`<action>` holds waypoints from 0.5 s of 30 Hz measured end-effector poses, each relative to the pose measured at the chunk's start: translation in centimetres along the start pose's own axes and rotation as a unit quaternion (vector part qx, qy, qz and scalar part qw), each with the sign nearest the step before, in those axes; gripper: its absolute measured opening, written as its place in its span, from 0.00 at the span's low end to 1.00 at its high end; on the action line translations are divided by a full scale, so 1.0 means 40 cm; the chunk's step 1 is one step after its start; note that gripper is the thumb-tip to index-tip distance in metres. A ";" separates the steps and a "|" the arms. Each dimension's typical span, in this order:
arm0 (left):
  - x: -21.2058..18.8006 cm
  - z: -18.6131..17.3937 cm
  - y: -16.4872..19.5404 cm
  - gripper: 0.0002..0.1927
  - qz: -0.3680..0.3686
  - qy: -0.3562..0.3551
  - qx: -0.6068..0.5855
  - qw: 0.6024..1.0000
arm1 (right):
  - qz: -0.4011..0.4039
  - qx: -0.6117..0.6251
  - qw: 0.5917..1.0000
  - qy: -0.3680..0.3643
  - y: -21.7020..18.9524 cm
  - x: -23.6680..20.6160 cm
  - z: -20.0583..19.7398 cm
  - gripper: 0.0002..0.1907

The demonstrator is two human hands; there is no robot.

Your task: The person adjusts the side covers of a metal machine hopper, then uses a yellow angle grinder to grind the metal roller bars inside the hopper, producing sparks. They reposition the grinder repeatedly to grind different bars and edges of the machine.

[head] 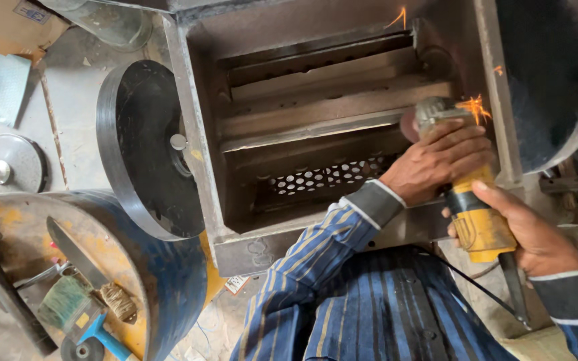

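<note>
**Grinder held in two hands, disc end pointing away into the steel box**

Closest in, right hand (pixel 536 234) wrapped tight around the yellow grinder (pixel 473 207) at its back end, black cord (pixel 476 284) trailing down over the striped shirt (pixel 369 301). A bit farther, left hand (pixel 436 164) closed over the front of the tool, just behind the head. Long body running from the right hand, up and away to the left. Left hand nearer the working end. Farther still, grey disc (pixel 409 126) touching a flat bar (pixel 316 124) inside the steel box (pixel 199 134), orange sparks (pixel 475 107) flying. Below the bar, a plate with holes (pixel 322 179). Off to the left, a blue drum (pixel 162 281) with tools on top.
</note>
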State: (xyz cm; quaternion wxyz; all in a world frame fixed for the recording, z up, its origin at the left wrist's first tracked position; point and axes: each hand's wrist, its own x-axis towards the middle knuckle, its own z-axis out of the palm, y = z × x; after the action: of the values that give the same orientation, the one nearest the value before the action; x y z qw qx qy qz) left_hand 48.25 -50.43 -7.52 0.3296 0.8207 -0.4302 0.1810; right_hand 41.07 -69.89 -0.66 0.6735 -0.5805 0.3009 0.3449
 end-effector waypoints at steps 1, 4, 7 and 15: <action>-0.007 -0.010 -0.001 0.26 -0.012 0.011 -0.003 1.000 | 0.006 -0.006 1.000 -0.009 -0.006 0.003 0.012 0.25; -0.057 -0.065 -0.005 0.27 -0.054 0.032 -0.005 0.998 | 0.022 0.006 0.998 -0.064 -0.018 0.019 0.078 0.23; -0.132 -0.146 -0.014 0.27 -0.101 0.037 0.009 0.994 | 0.066 -0.019 0.992 -0.104 -0.032 0.036 0.164 0.25; -0.307 -0.367 -0.045 0.27 -0.173 0.052 0.072 0.981 | 0.092 -0.064 0.975 -0.191 -0.025 0.089 0.428 0.24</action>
State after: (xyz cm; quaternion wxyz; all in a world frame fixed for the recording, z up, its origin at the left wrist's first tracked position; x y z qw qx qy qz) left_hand 42.59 -32.24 -4.80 0.3178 0.8937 -0.2503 0.1939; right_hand 44.03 -52.62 -0.45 0.6453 -0.5159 0.1958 0.5283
